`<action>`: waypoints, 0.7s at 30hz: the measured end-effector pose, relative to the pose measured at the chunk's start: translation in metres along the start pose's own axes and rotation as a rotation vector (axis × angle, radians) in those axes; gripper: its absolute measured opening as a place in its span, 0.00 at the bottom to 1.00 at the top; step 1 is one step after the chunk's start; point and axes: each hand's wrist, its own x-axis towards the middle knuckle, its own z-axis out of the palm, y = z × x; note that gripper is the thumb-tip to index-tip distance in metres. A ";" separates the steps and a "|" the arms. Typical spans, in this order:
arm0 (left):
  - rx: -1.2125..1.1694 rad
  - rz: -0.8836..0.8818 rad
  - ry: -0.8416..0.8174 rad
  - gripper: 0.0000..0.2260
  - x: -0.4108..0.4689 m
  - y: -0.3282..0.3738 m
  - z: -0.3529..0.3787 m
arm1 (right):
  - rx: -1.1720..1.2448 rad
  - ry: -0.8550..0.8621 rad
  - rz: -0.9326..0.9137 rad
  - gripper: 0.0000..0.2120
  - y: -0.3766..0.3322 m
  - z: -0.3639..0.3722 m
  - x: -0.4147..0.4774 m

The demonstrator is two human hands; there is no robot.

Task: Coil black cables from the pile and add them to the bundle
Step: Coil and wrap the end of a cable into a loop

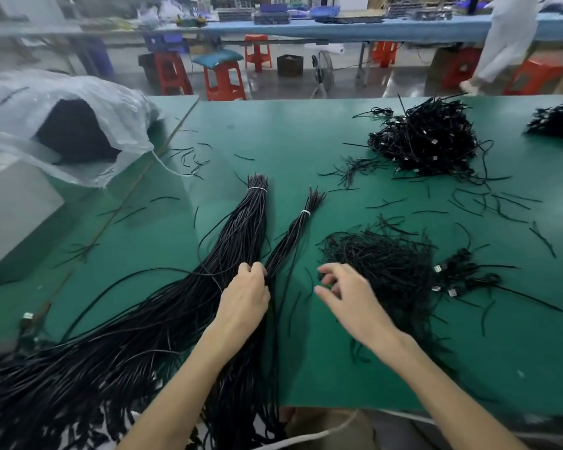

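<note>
Near edge: the long black cables (78, 368) spill off the table (273, 141) at your left, a thick sheaf fanning out from a white tie (257, 189) at its far end.
Left hand: your left hand (246, 293) curls its fingers into the strands at the sheaf's right side, just beside a thinner tied sheaf (293, 232).
Right hand: your right hand (345, 293) is half-curled and holds nothing that shows, at the edge of a heap of short black ties (381, 264).
Feel: the cables are probably light, limp and smooth, so they should tangle and spring out of a loose coil.
Grip: pinch one strand, draw it free along its length, then loop it around your fingers.
Bundle: the coiled cables (426, 141) lie heaped well apart, far right.
</note>
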 end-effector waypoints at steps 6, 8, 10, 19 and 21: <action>-0.255 -0.024 0.054 0.08 0.006 -0.027 0.001 | -0.235 -0.108 -0.086 0.21 -0.025 0.049 0.035; -0.296 -0.024 0.087 0.08 0.005 -0.033 0.004 | -0.295 -0.130 -0.084 0.11 -0.025 0.053 0.045; -0.314 -0.025 0.113 0.08 0.005 -0.036 0.008 | -0.304 -0.130 -0.085 0.05 -0.026 0.052 0.048; -0.229 0.063 0.174 0.09 -0.004 -0.032 0.016 | -0.349 -0.118 0.040 0.17 -0.029 0.051 0.043; -0.146 0.111 0.143 0.12 -0.007 -0.028 0.018 | -0.367 -0.088 0.088 0.15 -0.035 0.057 0.041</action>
